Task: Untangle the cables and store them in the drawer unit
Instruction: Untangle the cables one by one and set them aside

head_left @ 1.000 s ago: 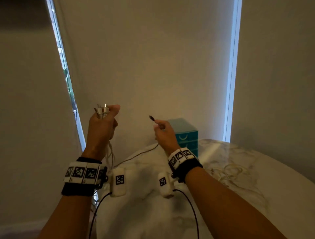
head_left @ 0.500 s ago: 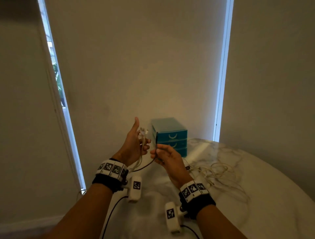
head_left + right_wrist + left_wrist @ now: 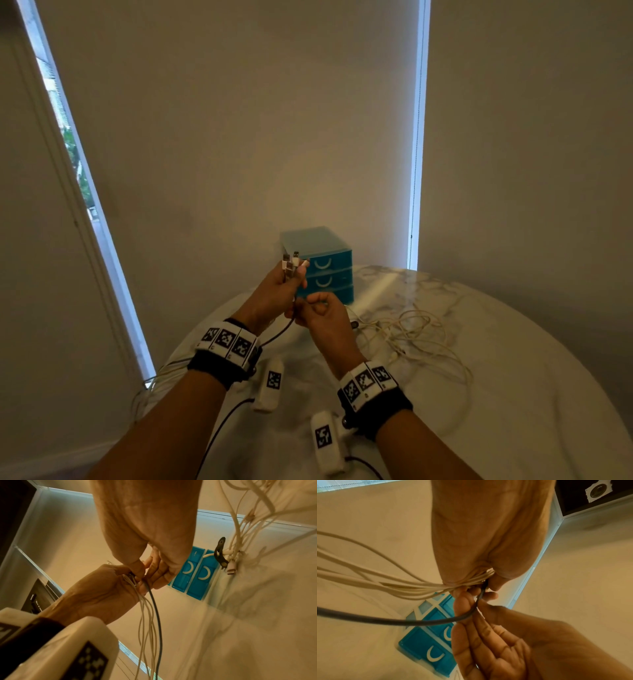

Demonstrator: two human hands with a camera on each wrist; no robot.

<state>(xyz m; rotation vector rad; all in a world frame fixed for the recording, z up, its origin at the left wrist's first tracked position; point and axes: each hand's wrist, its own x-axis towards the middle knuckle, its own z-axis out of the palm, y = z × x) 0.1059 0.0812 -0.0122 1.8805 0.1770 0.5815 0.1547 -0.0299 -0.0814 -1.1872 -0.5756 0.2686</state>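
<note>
My left hand (image 3: 286, 286) grips a bundle of white cables (image 3: 399, 586) upright by their ends, and the plugs (image 3: 292, 263) stick out above the fist. A black cable (image 3: 402, 622) also runs up into that fist. Just below it my right hand (image 3: 310, 305) pinches the black cable (image 3: 157, 615) between thumb and fingers. The white cables (image 3: 145, 616) hang down from the left hand (image 3: 96, 595). Behind both hands, at the table's far edge, stands the teal drawer unit (image 3: 327, 274) with its drawers closed.
A loose tangle of white cables (image 3: 416, 337) lies on the round marble table (image 3: 513, 394) right of my hands, with a black strap (image 3: 220, 553) and a white plug (image 3: 232, 568) among them. Wall and window blinds stand close behind the drawer unit.
Both hands came down and together in front of the drawer unit. The left hand closed over the black cable's end along with the white ones, and the right hand slid lower on the black cable.
</note>
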